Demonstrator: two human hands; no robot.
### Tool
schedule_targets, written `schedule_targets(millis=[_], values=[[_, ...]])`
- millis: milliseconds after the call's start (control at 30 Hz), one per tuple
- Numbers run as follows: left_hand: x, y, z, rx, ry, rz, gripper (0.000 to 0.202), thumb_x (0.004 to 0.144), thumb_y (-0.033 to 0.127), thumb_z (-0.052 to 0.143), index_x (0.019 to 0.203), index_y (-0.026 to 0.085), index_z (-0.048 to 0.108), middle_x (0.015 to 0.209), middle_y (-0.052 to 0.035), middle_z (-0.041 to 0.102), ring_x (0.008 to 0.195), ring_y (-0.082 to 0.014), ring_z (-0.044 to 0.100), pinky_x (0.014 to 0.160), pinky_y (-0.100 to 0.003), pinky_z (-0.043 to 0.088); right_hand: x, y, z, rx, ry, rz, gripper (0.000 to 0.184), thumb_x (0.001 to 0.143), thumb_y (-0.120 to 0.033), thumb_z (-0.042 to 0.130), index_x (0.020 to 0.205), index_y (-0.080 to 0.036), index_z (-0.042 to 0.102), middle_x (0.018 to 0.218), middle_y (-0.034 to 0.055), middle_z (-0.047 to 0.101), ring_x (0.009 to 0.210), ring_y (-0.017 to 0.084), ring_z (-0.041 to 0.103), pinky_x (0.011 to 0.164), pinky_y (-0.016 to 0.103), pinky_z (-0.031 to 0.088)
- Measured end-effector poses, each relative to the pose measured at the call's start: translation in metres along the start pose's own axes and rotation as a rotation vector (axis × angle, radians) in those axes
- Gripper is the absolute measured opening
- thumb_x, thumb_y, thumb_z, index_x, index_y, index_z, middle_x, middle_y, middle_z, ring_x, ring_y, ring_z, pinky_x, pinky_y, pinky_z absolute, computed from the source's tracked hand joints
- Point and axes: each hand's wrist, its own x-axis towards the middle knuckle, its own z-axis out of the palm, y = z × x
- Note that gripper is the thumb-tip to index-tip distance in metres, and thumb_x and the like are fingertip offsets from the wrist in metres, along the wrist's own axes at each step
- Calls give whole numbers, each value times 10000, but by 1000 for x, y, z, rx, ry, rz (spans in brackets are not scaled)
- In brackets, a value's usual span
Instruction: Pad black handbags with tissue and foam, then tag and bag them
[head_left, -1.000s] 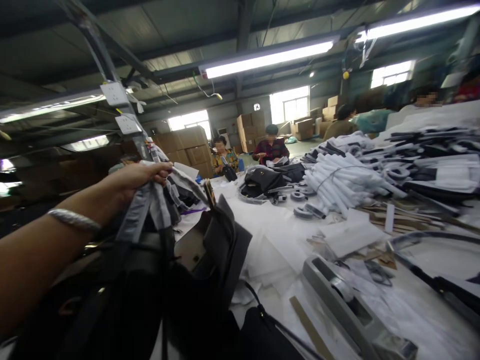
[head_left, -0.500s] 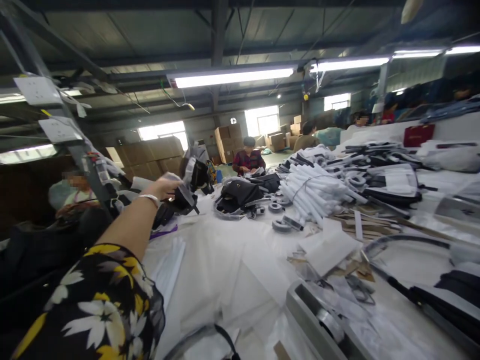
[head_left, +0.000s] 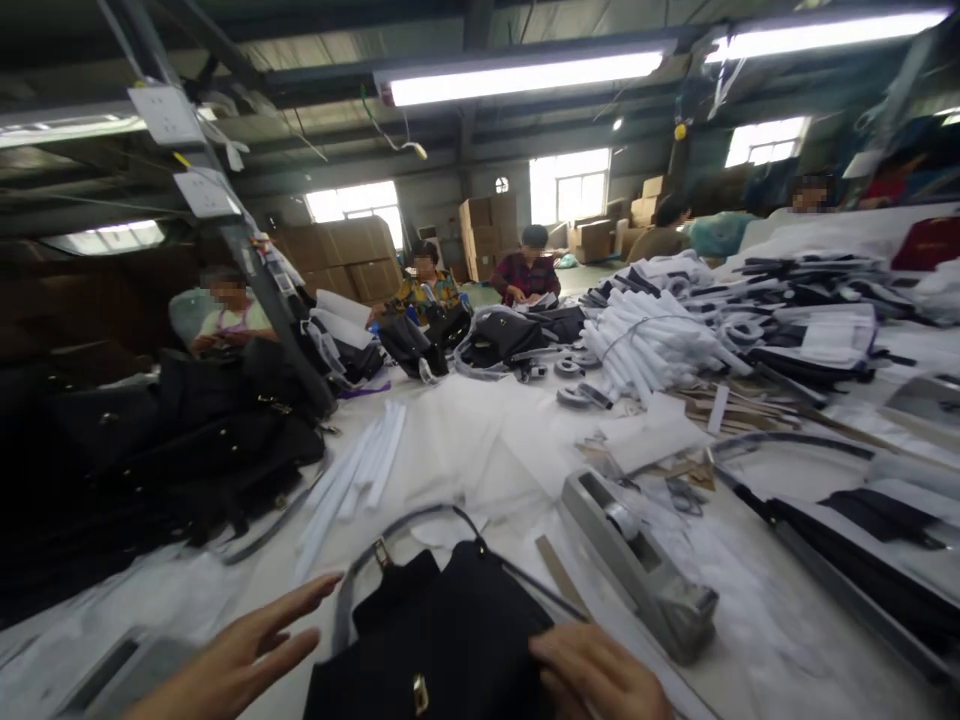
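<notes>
A black handbag (head_left: 450, 630) lies on the white-covered table right in front of me, with a gold clasp on its front. Its handle (head_left: 360, 560), wrapped in a grey sleeve, arches up behind it. To the left of the bag is my left hand (head_left: 247, 645), fingers stretched out and apart, holding nothing. My right hand (head_left: 604, 675) has its fingers bent against the right side of the bag, gripping its edge; the lower fingers are partly hidden and slightly blurred. A grey tape dispenser (head_left: 637, 570) stands just right of the bag.
Black bags (head_left: 217, 440) are heaped at left by a metal post (head_left: 262, 290). White foam tubes (head_left: 360, 450) lie ahead; a tied bundle of them (head_left: 652, 345) is farther right. Another handbag (head_left: 847, 560) lies at right. Several people sit across the table.
My left arm, which reached far forward with a black bag in hand, has come back empty beside the near handbag. My right hand has come into view. The camera has tilted down.
</notes>
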Motion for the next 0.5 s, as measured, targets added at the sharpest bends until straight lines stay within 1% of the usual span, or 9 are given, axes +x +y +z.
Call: schedule_targets(millis=[67, 100, 167, 200, 233, 267, 333, 400, 500], values=[[-49, -46, 34, -153, 94, -90, 709, 672, 818, 550, 1343, 604, 465, 1474, 133, 484, 1403, -298, 410, 1193, -480, 287, -4, 0, 0, -50, -1, 141, 321, 925, -214, 620, 1242, -249, 656, 1118, 65, 716, 1036, 209, 699, 912, 306, 599], [-70, -60, 54, -237, 134, -112, 781, 668, 836, 527, 1399, 603, 382, 1495, 124, 463, 1405, -295, 406, 1180, -480, 314, -7, 0, 1, -75, -22, 221, 342, 928, -242, 620, 1270, -226, 640, 1209, 92, 688, 1127, 232, 667, 977, 346, 570], [-104, -71, 99, -410, 190, -99, 955, 674, 882, 447, 1510, 541, 137, 1560, 88, 379, 1439, -276, 344, 1166, -459, 343, -12, -1, 4, -75, -122, 357, 409, 945, -325, 599, 1339, -217, 591, 1366, 116, 601, 1269, 257, 579, 1074, 415, 496], [-115, -67, 120, -471, 220, -88, 1022, 671, 909, 395, 1532, 498, 28, 1588, 72, 330, 1460, -261, 297, 1180, -431, 317, -14, -3, 7, -41, -186, 404, 456, 952, -354, 585, 1385, -216, 549, 1410, 120, 566, 1310, 260, 543, 1103, 437, 464], [-123, -58, 139, -506, 235, -87, 1065, 665, 930, 346, 1542, 455, -26, 1605, 59, 297, 1478, -248, 245, 1206, -392, 249, -16, -4, 8, -1, -237, 441, 503, 956, -373, 576, 1427, -215, 501, 1434, 122, 545, 1331, 259, 522, 1122, 450, 440], [-128, -46, 155, -539, 231, -131, 1019, 694, 928, 267, 1541, 454, -46, 1617, 75, 260, 1483, -231, 227, 1209, -368, 227, -17, -6, 9, 34, -270, 471, 539, 955, -385, 573, 1455, -214, 462, 1444, 123, 536, 1337, 257, 516, 1130, 456, 429], [-131, -17, 175, -656, 268, -201, 797, 818, 829, 136, 1529, 505, -21, 1632, 162, 139, 1485, -190, 209, 1193, -345, 270, -19, -11, 8, 77, -284, 509, 573, 947, -397, 584, 1468, -212, 433, 1444, 123, 534, 1334, 257, 517, 1113, 449, 451], [-127, 9, 181, -695, 360, -188, 673, 899, 724, 88, 1533, 500, 94, 1626, 203, 109, 1497, -151, 151, 1202, -316, 242, -22, -18, 2, 87, -275, 516, 535, 944, -387, 590, 1439, -220, 474, 1450, 118, 524, 1303, 252, 544, 1047, 399, 518], [-117, 27, 174, -648, 415, -113, 662, 939, 675, 120, 1539, 413, 216, 1624, 153, 192, 1500, -145, 152, 1218, -309, 205, -29, -30, -18, 58, -288, 511, 445, 947, -358, 588, 1374, -238, 554, 1467, 115, 499, 1056, 200, 686, 882, 305, 605]])
